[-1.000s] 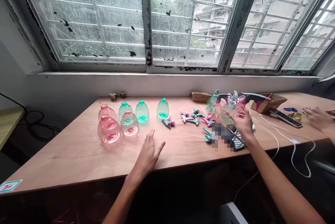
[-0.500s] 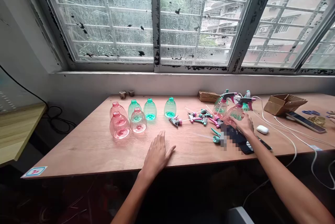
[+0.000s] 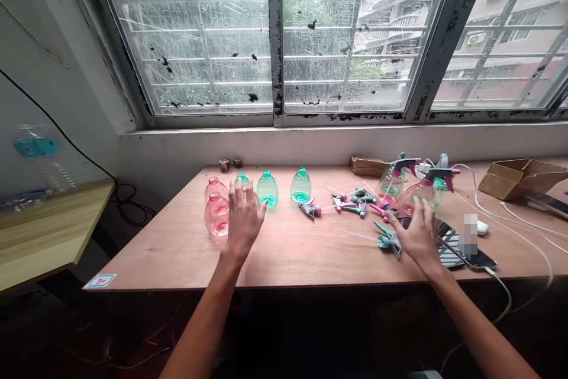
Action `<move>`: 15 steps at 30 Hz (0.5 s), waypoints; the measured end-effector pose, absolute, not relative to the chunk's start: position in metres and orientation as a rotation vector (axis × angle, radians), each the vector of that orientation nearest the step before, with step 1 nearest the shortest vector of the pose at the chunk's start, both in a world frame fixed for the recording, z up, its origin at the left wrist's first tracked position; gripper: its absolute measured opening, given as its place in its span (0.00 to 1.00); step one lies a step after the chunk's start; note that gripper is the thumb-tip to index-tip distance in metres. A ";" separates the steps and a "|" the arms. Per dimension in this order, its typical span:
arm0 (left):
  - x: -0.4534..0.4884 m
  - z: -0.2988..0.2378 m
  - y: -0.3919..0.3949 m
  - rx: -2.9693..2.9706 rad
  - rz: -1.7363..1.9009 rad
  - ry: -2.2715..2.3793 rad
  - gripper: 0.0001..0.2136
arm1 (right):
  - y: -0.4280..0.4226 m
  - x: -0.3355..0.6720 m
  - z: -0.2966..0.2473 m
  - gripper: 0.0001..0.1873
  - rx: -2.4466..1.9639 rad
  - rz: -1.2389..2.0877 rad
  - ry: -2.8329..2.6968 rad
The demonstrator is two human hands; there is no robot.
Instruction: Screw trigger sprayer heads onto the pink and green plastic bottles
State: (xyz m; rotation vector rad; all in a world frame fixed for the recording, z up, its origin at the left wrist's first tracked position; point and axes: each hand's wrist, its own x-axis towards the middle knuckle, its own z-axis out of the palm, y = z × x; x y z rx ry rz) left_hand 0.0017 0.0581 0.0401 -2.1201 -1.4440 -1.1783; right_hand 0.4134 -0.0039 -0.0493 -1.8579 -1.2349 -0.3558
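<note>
My left hand (image 3: 244,220) is open with fingers outstretched, in front of the bottle group at the left. It hides most of a pale pink bottle and part of a green bottle (image 3: 241,178); whether it touches either I cannot tell. Beside it stand a front pink bottle (image 3: 216,213) and another pink bottle (image 3: 214,185) behind. Two green bottles, one left (image 3: 267,190) and one right (image 3: 301,185), stand farther right. Open and apart from anything held, my right hand (image 3: 418,236) hovers near a pink spray bottle (image 3: 419,194) with its trigger head on, above the phones' edge.
Loose spray heads (image 3: 350,204) lie mid-table, with a green one (image 3: 389,241) nearer me. Another assembled spray bottle (image 3: 391,184) stands behind. At the right are phones (image 3: 452,246), white cables (image 3: 523,219) and an open cardboard box (image 3: 519,178). A brown packet (image 3: 367,165) lies at the back.
My right hand has let go of the pink spray bottle and drawn back towards me. My left hand has moved left and forward to the bottles. The view has shifted left.
</note>
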 end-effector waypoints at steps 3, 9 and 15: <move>0.002 0.038 0.069 -2.154 -1.115 -1.501 0.26 | -0.007 0.378 -0.053 0.32 -1.753 -0.354 -1.417; 0.012 0.015 0.025 -2.459 -1.375 -1.411 0.29 | 0.020 0.349 -0.058 0.22 -1.531 -0.091 -1.717; 0.026 -0.025 0.008 -2.541 -1.437 -1.649 0.38 | 0.069 0.303 -0.023 0.31 -1.511 -0.087 -2.272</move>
